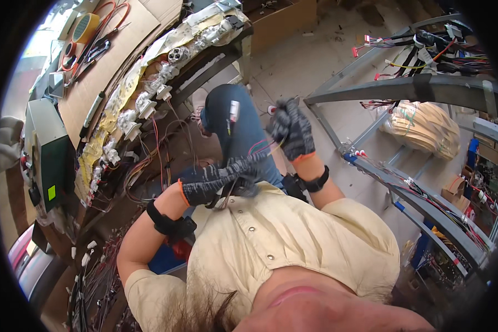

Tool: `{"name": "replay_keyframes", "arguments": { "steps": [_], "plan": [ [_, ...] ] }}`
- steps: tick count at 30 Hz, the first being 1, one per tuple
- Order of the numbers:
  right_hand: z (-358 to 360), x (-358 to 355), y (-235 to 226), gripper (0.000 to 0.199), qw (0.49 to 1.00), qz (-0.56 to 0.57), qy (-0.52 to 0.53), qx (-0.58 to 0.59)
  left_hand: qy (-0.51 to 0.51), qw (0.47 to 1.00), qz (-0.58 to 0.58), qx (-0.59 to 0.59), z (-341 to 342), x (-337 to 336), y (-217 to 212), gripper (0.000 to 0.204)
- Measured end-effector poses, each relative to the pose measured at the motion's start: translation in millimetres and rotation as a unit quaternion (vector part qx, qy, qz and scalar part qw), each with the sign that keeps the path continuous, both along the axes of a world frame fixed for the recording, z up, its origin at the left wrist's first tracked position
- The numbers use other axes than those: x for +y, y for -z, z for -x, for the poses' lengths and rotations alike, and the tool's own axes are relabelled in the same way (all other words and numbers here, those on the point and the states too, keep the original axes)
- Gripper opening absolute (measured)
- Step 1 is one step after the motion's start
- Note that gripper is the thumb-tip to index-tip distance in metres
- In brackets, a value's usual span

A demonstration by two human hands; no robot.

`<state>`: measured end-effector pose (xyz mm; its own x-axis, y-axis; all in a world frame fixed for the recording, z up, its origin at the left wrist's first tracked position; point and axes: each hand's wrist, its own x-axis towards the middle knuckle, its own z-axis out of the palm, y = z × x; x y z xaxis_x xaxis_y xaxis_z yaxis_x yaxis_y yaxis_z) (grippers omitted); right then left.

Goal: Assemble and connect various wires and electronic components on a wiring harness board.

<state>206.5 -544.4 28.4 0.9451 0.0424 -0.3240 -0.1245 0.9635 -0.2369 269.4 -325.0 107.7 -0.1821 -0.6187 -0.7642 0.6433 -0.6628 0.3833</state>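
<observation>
Both hands wear dark grey knitted gloves with orange cuffs. In front of my body, my left hand (221, 180) is closed around a wire harness, whose loose ends hang below the palm. A dark part of it, blurred by motion, rises above this hand to a white connector (234, 110). Farther right, my right hand (293, 128) has its fingers curled round thin wires. Pink and yellow wires (258, 147) run between the two hands. Just left of the right fingers shows a small white and red piece (271, 110); whether they touch it I cannot tell.
At left, a curved bench holds a row of white connectors (145, 105), a cardboard sheet (113, 61), a marker (92, 114) and a green-fronted box (58, 160). At right stands a metal rack (393, 89) hung with cables. Beyond it lies a wrapped tan bundle (423, 128).
</observation>
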Motion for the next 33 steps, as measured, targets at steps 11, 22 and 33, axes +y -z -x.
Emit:
{"name": "replay_keyframes", "arguments": {
  "steps": [11,22,33],
  "plan": [
    [92,76,57,0.038,0.792,0.147,-0.458,-0.377,-0.140,0.977,-0.003,-0.162,-28,-89,13,0.029],
    [-69,-7,27,0.051,0.979,0.094,0.091,0.157,-0.259,0.866,0.100,-0.416,39,-39,84,0.026],
    [-123,-20,-20,0.035,0.944,0.298,0.112,0.087,-0.432,0.840,0.121,-0.306,28,-34,57,0.034]
  ]
}}
